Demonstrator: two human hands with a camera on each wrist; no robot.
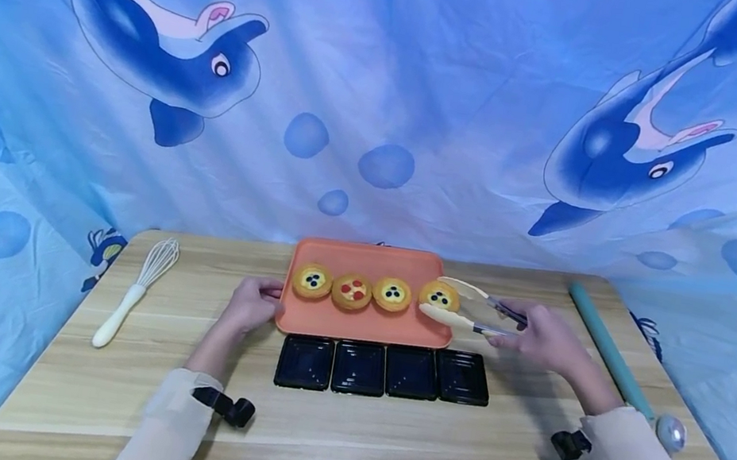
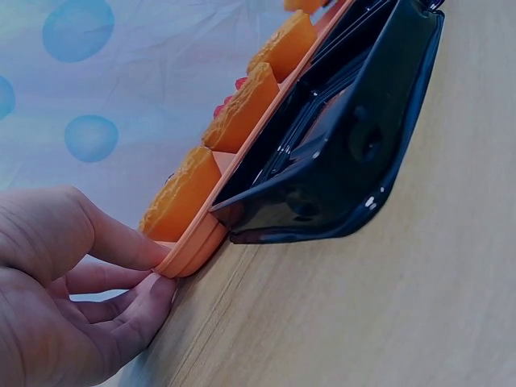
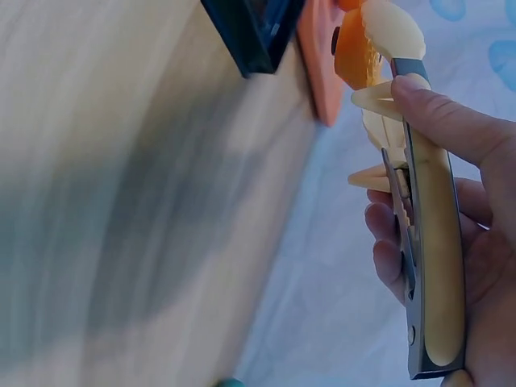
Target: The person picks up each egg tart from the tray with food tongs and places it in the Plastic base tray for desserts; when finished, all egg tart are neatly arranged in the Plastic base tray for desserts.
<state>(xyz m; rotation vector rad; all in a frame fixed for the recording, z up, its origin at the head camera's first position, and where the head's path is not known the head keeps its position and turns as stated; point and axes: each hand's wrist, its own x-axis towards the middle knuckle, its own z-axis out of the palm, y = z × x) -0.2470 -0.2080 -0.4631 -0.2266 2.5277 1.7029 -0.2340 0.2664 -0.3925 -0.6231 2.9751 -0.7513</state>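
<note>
An orange tray [image 1: 360,328] carries a row of several tarts; the second from the left [image 1: 351,292] has red pieces on top, the others dark berries. My left hand [image 1: 252,303] pinches the tray's left rim between thumb and fingers, as the left wrist view shows. In my right hand [image 1: 545,338] I grip a pair of tongs [image 3: 435,250] with cream tips and handle. The tong tips straddle the rightmost tart [image 1: 440,296], which sits at the tray's right side. Whether they squeeze it I cannot tell.
Several black square dishes [image 1: 359,368] stand in a row along the tray's front edge. A whisk [image 1: 142,291] lies at the table's left, a teal rod-shaped object [image 1: 612,351] at the right. Behind the table hangs a blue dolphin-print curtain [image 1: 398,90].
</note>
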